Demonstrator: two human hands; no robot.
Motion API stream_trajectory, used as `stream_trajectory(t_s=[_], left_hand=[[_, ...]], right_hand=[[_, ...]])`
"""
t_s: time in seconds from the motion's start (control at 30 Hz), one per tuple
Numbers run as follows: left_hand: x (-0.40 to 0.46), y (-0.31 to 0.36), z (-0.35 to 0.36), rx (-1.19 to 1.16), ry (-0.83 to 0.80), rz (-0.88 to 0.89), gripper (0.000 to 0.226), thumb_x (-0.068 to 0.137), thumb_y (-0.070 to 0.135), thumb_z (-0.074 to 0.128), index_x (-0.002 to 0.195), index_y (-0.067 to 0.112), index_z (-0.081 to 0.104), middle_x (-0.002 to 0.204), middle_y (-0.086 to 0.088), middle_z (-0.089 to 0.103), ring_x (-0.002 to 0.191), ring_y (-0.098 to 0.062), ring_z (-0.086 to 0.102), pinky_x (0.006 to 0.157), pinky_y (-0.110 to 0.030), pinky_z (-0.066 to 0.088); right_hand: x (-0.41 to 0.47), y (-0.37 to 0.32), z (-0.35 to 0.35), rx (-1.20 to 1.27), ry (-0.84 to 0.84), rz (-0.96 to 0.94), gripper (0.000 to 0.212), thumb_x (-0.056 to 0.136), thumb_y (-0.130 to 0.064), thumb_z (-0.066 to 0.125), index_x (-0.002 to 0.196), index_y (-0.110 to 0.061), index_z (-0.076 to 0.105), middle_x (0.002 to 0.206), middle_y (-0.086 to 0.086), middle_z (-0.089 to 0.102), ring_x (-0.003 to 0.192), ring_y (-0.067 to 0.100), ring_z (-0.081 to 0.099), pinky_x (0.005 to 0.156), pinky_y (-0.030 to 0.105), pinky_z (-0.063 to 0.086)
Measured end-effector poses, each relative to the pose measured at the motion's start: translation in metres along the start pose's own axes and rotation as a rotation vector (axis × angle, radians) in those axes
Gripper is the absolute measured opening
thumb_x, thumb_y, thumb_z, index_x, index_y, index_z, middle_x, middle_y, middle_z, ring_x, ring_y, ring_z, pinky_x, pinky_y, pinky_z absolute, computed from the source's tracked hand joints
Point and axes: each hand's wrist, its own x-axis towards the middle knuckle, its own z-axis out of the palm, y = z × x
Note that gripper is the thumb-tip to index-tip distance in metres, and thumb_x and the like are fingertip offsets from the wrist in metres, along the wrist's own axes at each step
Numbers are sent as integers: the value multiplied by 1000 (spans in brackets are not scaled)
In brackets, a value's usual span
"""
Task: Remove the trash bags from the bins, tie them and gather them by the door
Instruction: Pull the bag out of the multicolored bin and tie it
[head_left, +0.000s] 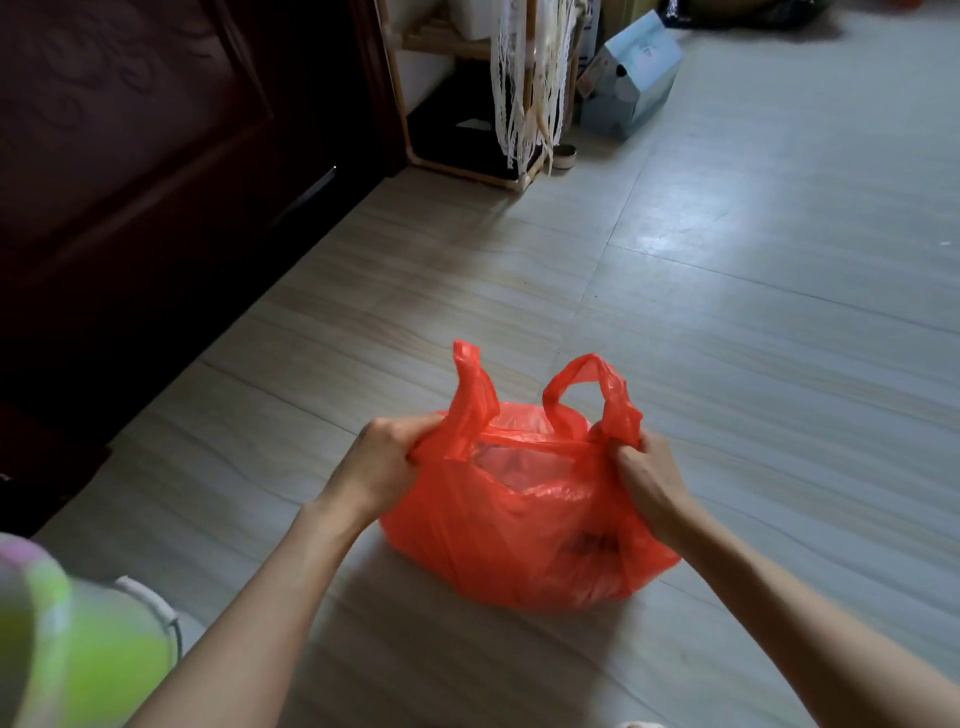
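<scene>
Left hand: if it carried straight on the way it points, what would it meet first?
Probably the red bag itself: the left hand grips one handle and points inward across the open mouth toward the right hand. Depth is uncertain.

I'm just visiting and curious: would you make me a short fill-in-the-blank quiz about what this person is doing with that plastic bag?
1. The plastic bag the person holds is ____ in colour.
2. The bag rests on the tiled ____.
3. The left hand and the right hand each grip the bag near one of its two ____.
4. The bag's mouth is not yet ____ shut.

Missing words: red; floor; handles; tied
</scene>
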Motion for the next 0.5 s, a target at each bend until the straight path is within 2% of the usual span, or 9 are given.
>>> stream_trajectory(t_s=[0.03,0.07,0.13,0.17,0.23,0.33,0.4,0.47,0.5], left_hand=[[1,2,1,-14,5,-11,25,67,2,54,87,11,65,89,-6,65,83,-18,55,53,2,29],[1,3,4,-29,-1,-44,31,68,6,52,95,18,61,96,1,64,83,-18,57,53,-5,32],[2,0,11,-95,13,-164,27,69,12,46,91,19,61,78,-8,70,75,-20,61,55,-19,35],[4,-1,16,-154,37,-241,25,72,16,45,87,15,64,79,-9,71,79,-22,63,59,-24,38],[9,0,25,-286,82,-371,29,77,24,43,91,11,65,89,-10,70,84,-23,65,71,-31,46],[22,13,42,-380,133,-547,29,85,29,44,94,8,62,84,-8,61,81,-19,56,65,-28,39],[30,15,53,-465,125,-667,22,94,20,45,96,6,62,87,-10,59,86,-22,57,65,-26,38],[34,10,58,-567,112,-796,26,88,32,49,88,11,64,89,-12,62,98,-35,62,80,-29,46],[35,8,58,-619,107,-852,35,81,42,50,85,11,65,91,-14,66,99,-37,63,88,-36,50]], right_hand=[[-1,0,-1,19,-16,8,21,80,-9,44,70,-19,59,67,2,56,61,14,50,56,28,40],[-2,0,-1,44,-41,21,16,74,-16,44,69,-20,59,66,1,56,60,15,49,56,28,40],[-1,1,-6,104,-123,54,22,64,-18,42,74,-21,61,71,2,58,64,15,52,60,29,43],[1,3,-10,131,-176,73,23,66,-15,44,78,-22,63,77,3,60,66,15,55,63,29,46],[3,5,-16,200,-310,109,23,78,-6,49,87,-22,63,82,3,65,67,12,62,64,25,53],[0,4,-20,186,-477,117,24,78,-9,65,98,-21,61,87,1,69,73,9,66,68,24,56],[-1,-2,-22,52,-541,79,39,70,-18,73,106,-22,58,96,1,67,80,9,65,75,26,56],[-6,-9,-23,-46,-615,7,53,64,-23,74,114,-21,55,102,-2,66,86,5,65,77,24,56],[-9,-10,-24,-112,-665,-42,61,61,-29,78,116,-25,52,108,-5,64,93,1,64,81,22,54]])
